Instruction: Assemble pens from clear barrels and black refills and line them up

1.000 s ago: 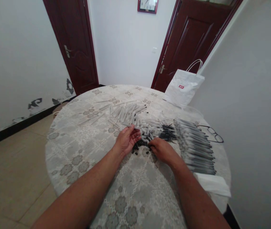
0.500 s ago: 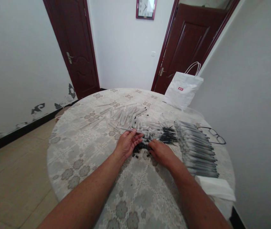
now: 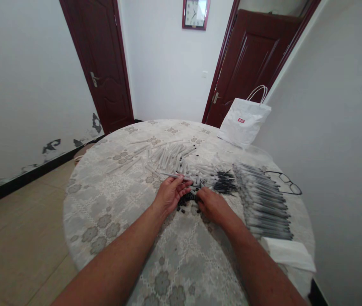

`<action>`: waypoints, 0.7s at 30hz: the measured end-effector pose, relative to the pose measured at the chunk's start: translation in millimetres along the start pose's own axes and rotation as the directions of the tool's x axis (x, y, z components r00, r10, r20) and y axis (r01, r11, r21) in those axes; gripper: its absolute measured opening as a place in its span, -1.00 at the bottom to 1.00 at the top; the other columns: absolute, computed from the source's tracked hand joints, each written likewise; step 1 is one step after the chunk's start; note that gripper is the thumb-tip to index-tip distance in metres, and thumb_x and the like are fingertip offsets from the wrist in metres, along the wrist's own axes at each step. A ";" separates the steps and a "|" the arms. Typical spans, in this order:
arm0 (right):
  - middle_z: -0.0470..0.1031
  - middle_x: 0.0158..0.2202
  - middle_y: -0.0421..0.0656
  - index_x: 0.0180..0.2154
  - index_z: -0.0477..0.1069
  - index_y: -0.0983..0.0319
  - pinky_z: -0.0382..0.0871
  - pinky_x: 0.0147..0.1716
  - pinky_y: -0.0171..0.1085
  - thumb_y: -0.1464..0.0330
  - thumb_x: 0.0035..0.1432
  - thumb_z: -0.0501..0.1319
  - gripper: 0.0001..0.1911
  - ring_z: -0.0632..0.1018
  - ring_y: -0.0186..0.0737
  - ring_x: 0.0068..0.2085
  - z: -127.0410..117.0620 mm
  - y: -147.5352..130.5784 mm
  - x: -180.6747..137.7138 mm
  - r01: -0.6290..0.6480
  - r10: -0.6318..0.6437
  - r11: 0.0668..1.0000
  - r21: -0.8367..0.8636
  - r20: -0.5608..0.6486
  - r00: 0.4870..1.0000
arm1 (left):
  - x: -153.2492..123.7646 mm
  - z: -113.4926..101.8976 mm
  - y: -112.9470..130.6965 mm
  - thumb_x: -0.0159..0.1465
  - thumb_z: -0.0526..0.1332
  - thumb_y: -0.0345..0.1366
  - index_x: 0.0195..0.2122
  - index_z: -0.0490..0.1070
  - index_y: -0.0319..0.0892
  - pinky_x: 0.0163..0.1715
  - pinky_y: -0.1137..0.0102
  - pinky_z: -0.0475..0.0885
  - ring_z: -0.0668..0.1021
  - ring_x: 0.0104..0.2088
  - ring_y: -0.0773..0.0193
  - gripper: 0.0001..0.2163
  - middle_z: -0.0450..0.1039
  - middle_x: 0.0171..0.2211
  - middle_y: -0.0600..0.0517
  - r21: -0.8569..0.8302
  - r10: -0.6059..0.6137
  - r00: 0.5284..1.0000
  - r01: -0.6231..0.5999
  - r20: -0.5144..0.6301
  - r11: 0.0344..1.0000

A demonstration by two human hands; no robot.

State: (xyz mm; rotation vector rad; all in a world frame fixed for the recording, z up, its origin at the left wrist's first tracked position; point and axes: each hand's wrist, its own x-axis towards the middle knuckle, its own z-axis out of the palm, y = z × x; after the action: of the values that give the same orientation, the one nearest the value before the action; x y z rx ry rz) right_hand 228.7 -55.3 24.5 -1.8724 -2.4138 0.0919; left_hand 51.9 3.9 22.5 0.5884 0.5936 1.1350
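My left hand (image 3: pixel 172 194) pinches a slim pale pen barrel (image 3: pixel 167 174) between thumb and forefinger, its other fingers loosely curled. The barrel points to the left. Close by on the right, my right hand (image 3: pixel 213 204) is closed at the edge of a pile of small black plugs (image 3: pixel 184 199); what its fingertips hold is hidden. Beyond both hands lie white pen caps (image 3: pixel 196 168) in a heap and loose translucent barrels (image 3: pixel 169 156). A bunch of thin black-tipped refills (image 3: pixel 225 182) lies just past my right hand.
Rows of pens (image 3: pixel 265 204) lie stacked at the right, beside eyeglasses (image 3: pixel 284 180). A white paper bag (image 3: pixel 244 121) stands at the back right. A folded white packet (image 3: pixel 289 253) sits near my right forearm. The round table has a patterned cloth (image 3: pixel 104 204).
The view has tilted up slightly. My right hand has shifted a little to the left, nearer the black plugs. My left hand keeps its hold on the pen barrel.
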 end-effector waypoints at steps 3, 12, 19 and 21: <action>0.44 -0.18 -0.11 -0.18 0.39 0.20 0.22 -0.24 -0.31 0.40 0.27 0.11 -0.88 0.49 -0.20 -0.19 2.0 0.9 0.0 0.019 -0.019 1.000 0.014 -0.003 1.000 | 0.2 -0.5 -0.3 0.20 0.38 -0.35 -0.26 0.38 -0.26 -0.31 0.33 0.60 0.66 -0.24 0.15 -0.81 0.58 -0.28 -0.09 -0.002 0.000 1.000 0.000 0.008 1.000; 0.49 -0.24 -0.13 -0.16 0.42 0.20 0.34 -0.16 -0.27 0.28 0.33 0.10 -0.83 0.50 -0.21 -0.22 -4.4 4.1 6.1 0.131 0.150 0.821 0.555 -0.432 0.889 | -1.7 1.4 1.4 0.20 0.39 -0.32 -0.22 0.39 -0.23 -0.33 0.35 0.60 0.66 -0.23 0.15 -0.79 0.58 -0.25 -0.09 0.013 -0.027 0.999 0.027 0.047 1.000; 0.54 -0.31 -0.17 -0.09 0.48 0.18 0.40 -0.37 -0.29 0.17 0.28 0.15 -0.71 0.52 -0.25 -0.39 0.1 -5.8 10.5 0.132 0.340 0.538 0.832 -0.358 0.870 | -3.3 2.0 2.5 0.18 0.41 -0.29 -0.17 0.43 -0.22 -0.35 0.34 0.60 0.66 -0.29 0.18 -0.75 0.59 -0.28 -0.08 0.039 -0.053 0.994 0.049 0.096 0.998; 0.53 -0.28 -0.17 -0.04 0.51 0.17 0.41 -0.32 -0.28 0.19 0.30 0.13 -0.69 0.51 -0.26 -0.37 -1.7 -7.3 9.6 0.157 0.306 0.588 0.793 -0.398 0.865 | -3.0 1.3 2.0 0.18 0.41 -0.30 -0.17 0.44 -0.23 -0.35 0.34 0.60 0.66 -0.29 0.18 -0.75 0.59 -0.28 -0.07 0.040 -0.054 0.993 0.050 0.104 0.998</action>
State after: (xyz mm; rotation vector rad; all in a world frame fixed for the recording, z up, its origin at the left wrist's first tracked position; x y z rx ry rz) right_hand 219.5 -47.8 27.2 -1.3105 -1.4957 0.5457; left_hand 50.5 1.5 25.2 0.6577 0.5374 1.0394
